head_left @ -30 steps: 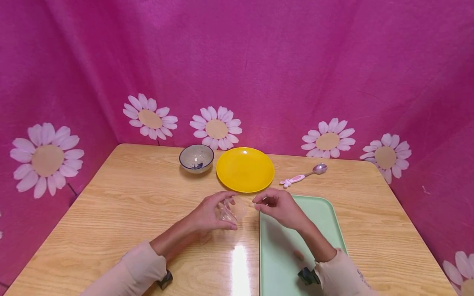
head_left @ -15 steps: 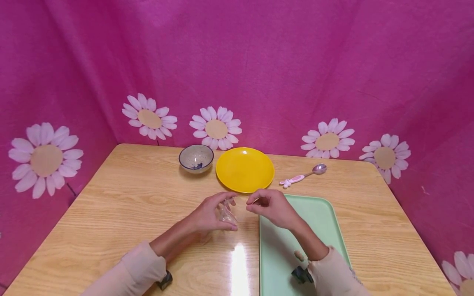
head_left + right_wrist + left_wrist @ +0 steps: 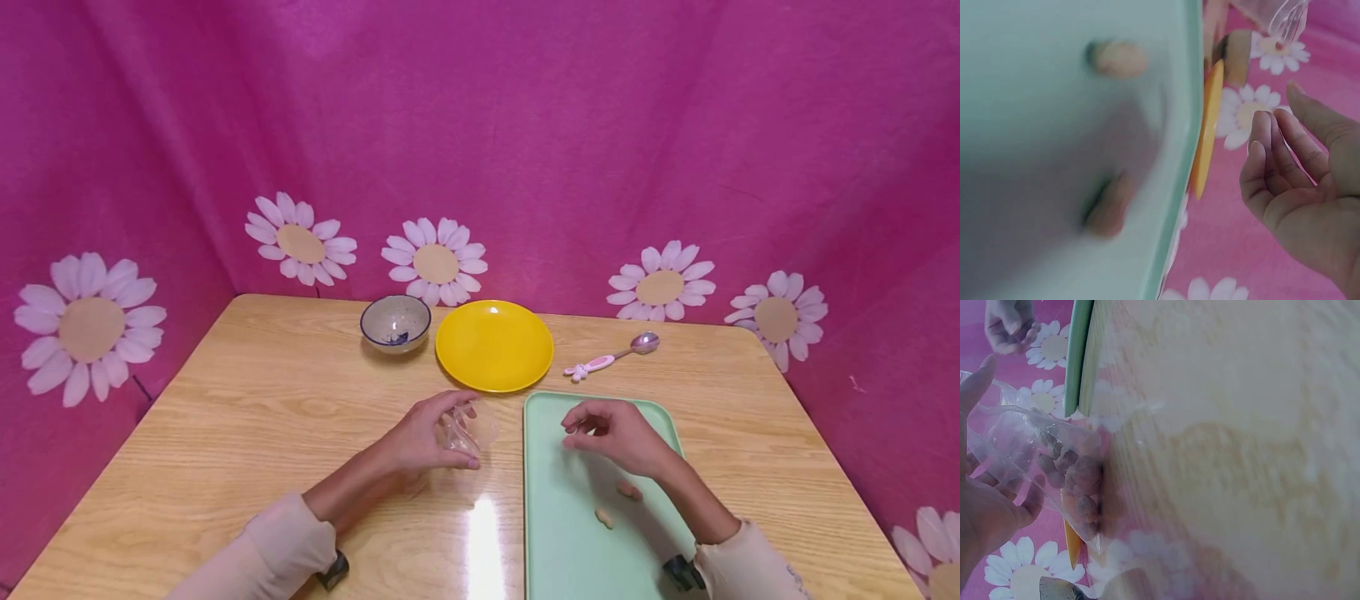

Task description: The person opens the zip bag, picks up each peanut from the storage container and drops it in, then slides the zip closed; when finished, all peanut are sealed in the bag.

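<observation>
The tabletop [image 3: 300, 400] is streaked by glare, the tray [image 3: 562, 550] shadowed; wrist views are dimmed, 2 peanuts [image 3: 1121, 59] blurred.

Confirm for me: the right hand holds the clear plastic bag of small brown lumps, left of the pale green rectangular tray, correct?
Wrong hand: the head view shows the left hand holding the clear plastic bag. The rest stands: small brown lumps inside, bag left of the pale green rectangular tray.
</observation>
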A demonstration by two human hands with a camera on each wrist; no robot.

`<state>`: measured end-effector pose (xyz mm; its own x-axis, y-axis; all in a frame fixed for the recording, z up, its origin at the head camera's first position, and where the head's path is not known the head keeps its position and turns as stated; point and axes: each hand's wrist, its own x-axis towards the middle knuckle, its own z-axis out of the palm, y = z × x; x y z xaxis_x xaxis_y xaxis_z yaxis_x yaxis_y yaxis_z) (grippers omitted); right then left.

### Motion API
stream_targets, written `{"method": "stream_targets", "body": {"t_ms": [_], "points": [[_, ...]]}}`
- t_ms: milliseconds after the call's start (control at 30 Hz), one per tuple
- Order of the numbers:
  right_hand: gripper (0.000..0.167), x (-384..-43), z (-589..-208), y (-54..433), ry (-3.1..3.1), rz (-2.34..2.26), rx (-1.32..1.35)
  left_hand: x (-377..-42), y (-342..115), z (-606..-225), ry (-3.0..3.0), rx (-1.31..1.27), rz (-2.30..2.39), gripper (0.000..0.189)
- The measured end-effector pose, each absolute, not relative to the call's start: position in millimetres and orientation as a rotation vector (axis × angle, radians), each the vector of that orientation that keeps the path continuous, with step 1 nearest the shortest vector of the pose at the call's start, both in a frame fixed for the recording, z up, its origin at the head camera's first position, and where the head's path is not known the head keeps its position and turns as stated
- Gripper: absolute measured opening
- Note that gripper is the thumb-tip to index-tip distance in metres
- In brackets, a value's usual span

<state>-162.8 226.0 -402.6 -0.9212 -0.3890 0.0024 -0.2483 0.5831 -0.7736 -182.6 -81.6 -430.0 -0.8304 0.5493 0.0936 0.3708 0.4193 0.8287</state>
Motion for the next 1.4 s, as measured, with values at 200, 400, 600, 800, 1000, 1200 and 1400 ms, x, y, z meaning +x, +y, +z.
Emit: {"method": "stream_targets", "body": {"t_ms": [200,400,600,800,1000,1200,1400], "points": [[0.021,-154.9,-406.8,252.5,2.672,-1.150,-0.589,-182.1,-81.6,-428.4,2.484,0.795,1.360,0.079],[0.020,-148.0,-414.6,273.1,2.619,-1.058,-0.583,-181.3,-81.6,-426.9,2.471,0.760,1.345,0.077],[0.021,-141.0,-420.8,287.9,2.606,-0.987,-0.495,-180.7,-82.5,-426.1,2.472,0.745,1.342,0.077],[0.022,-134.6,-425.7,296.4,2.595,-0.945,-0.461,-180.3,-83.4,-426.2,2.473,0.739,1.335,0.077],[0.017,-132.7,-427.8,299.1,2.603,-0.961,-0.481,-180.4,-84.5,-426.5,2.473,0.712,1.331,0.077],[0.011,-136.8,-425.0,294.5,2.690,-0.915,-0.521,-180.9,-85.0,-427.1,2.464,0.692,1.322,0.077],[0.008,-144.5,-415.1,281.0,2.722,-0.964,-0.568,-180.5,-85.0,-426.1,2.476,0.712,1.321,0.078]]}}
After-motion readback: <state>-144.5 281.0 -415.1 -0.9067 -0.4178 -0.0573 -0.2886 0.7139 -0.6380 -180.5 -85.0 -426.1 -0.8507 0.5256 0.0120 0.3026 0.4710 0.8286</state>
